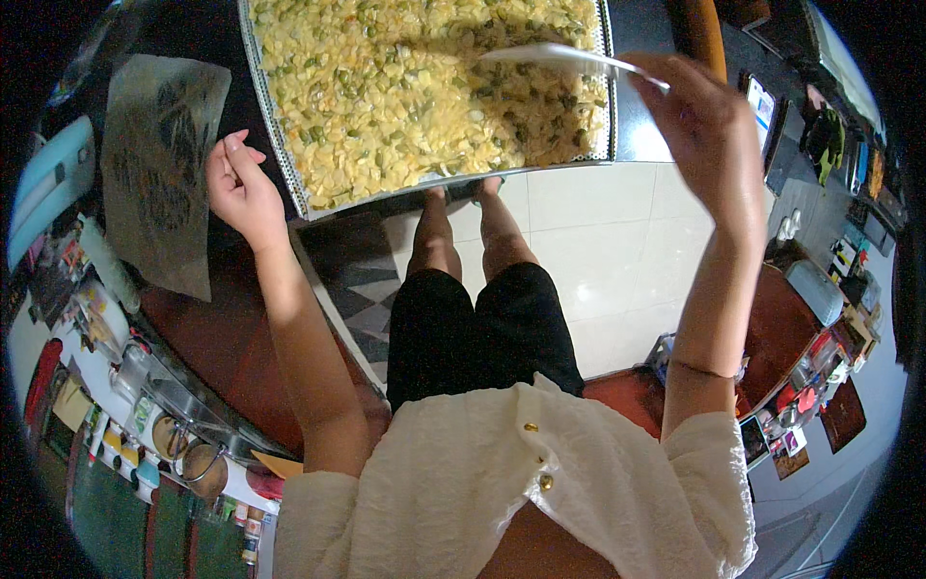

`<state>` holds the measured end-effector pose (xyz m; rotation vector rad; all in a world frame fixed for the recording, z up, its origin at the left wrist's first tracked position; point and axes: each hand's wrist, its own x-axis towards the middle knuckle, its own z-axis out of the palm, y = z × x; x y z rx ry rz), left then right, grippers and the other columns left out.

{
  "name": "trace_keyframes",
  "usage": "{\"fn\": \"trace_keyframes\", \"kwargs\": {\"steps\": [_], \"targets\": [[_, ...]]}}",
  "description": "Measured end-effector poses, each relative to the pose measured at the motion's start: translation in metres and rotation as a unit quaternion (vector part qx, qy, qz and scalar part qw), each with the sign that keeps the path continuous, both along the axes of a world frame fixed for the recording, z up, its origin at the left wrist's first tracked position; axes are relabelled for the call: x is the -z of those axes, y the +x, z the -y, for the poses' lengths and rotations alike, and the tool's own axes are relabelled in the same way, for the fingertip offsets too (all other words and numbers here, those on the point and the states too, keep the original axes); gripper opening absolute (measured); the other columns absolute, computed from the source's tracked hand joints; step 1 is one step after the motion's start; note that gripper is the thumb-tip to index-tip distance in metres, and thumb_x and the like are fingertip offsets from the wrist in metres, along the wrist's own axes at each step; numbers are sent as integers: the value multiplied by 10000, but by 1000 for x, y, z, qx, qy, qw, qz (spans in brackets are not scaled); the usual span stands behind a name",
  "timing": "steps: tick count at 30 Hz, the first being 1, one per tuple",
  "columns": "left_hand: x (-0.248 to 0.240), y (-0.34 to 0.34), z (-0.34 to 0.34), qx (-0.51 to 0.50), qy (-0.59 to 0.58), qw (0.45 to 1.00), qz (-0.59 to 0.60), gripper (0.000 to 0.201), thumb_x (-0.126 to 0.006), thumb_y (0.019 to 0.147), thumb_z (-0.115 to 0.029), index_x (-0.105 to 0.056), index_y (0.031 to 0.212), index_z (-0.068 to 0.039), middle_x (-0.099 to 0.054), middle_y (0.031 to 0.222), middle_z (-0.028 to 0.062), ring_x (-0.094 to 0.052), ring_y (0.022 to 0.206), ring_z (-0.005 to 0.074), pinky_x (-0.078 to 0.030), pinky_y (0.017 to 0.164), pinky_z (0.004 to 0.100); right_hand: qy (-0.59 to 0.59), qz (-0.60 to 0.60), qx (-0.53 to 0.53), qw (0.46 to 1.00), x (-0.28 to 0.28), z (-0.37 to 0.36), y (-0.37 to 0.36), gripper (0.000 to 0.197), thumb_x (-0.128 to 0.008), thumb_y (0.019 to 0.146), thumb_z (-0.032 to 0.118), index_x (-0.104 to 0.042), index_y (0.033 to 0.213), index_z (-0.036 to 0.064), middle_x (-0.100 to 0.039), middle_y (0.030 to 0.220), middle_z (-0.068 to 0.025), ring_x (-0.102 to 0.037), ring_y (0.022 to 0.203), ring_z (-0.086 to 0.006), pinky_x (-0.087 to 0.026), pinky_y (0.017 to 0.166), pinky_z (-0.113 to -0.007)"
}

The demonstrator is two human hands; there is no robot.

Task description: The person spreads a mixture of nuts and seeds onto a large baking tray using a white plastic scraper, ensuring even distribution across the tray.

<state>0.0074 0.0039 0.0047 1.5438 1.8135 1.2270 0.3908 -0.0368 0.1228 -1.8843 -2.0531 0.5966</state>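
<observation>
A large metal baking tray point(606, 116) with a perforated rim lies on the dark surface ahead of me. Sliced almonds mixed with green pumpkin seeds point(386, 106) cover it in a glossy, uneven layer. My right hand point(699, 125), slightly blurred, grips a thin white spatula point(555, 56) by its end. The spatula's blade reaches over the right part of the mix; whether it touches is hard to tell. Beside the tray's left rim, my left hand point(241, 188) hovers with fingers loosely curled in and nothing visible in them. Shadows fall over the tray's right half.
A used, see-through baking sheet point(169, 174) lies left of my left hand. A phone with a lit screen point(760, 111) is at the right. Jars and bottles point(125, 454) crowd the lower left. Pale floor tiles point(617, 261) show below the tray.
</observation>
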Motion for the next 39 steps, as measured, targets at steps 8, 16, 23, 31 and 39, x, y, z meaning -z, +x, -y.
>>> {"fn": "trace_keyframes", "kwargs": {"steps": [8, 16, 23, 31, 39], "targets": [[2, -4, 3, -6, -7, 1000, 23, 215, -499, 954, -169, -608, 935, 15, -544, 682, 4, -497, 642, 57, -387, 602, 198, 82, 83, -57, 992, 8, 33, 9, 304, -632, 734, -20, -694, 999, 116, -646, 1100, -79, -627, 931, -267, -516, 798, -359], [0, -1, 1, -5, -12, 1000, -12, 224, -504, 954, -186, -614, 939, 9, -555, 676, 1, -502, 627, 60, -389, 597, 199, 125, 109, -31, 986, 17, 46, 17, 290, -669, 732, 0, -705, 996, 113, -657, 1087, -86, -632, 954, -245, -516, 812, -341], [0, -4, 2, -6, -18, 1000, -15, 224, -502, 953, -182, -616, 934, 9, -558, 678, 6, -507, 634, 62, -392, 601, 200, 165, 49, 28, 985, 7, 53, 41, 251, -662, 751, -22, -702, 973, 89, -672, 1061, -85, -644, 944, -232, -505, 843, -333], [1, -4, 0, 0, -12, 999, -35, 246, -481, 959, -199, -618, 923, 3, -551, 673, 9, -507, 630, 66, -395, 604, 211, -131, -239, 43, 961, 19, 16, 35, 244, -619, 888, 142, -602, 1062, -28, -622, 803, -40, -534, 717, -76, -453, 636, -236], [5, -4, -1, -3, -28, 997, -77, 284, -465, 965, -250, -618, 896, -20, -539, 645, 4, -505, 609, 93, -392, 612, 255, -120, -268, 76, 953, 5, -34, 27, 125, -589, 892, 112, -546, 887, -5, -542, 677, -3, -475, 593, -115, -398, 531, -280]]}}
